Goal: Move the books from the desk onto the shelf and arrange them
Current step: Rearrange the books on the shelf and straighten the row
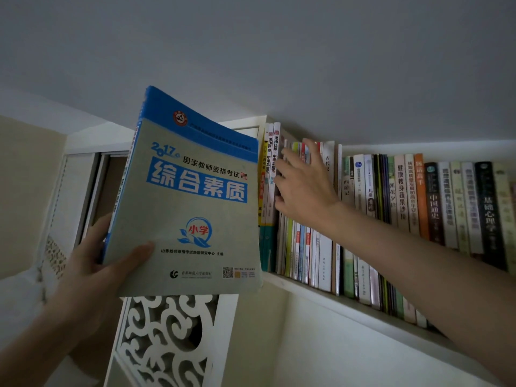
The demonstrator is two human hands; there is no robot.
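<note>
My left hand [92, 263] grips a large grey and blue paperback [184, 196] by its lower left corner, thumb across the cover, holding it upright in the air just left of the shelf. My right hand [301, 185] reaches up to the row of books [405, 208] standing on the high white shelf [312, 296]. Its spread fingers press against the thin spines next to two tall white and yellow books [269, 174] at the row's left end. Nothing is held in that hand.
The shelf sits close under the ceiling and is packed with upright books to the right. A white carved lattice panel [167, 339] stands below the held book. A white cabinet with sliding doors [83, 191] lies to the left.
</note>
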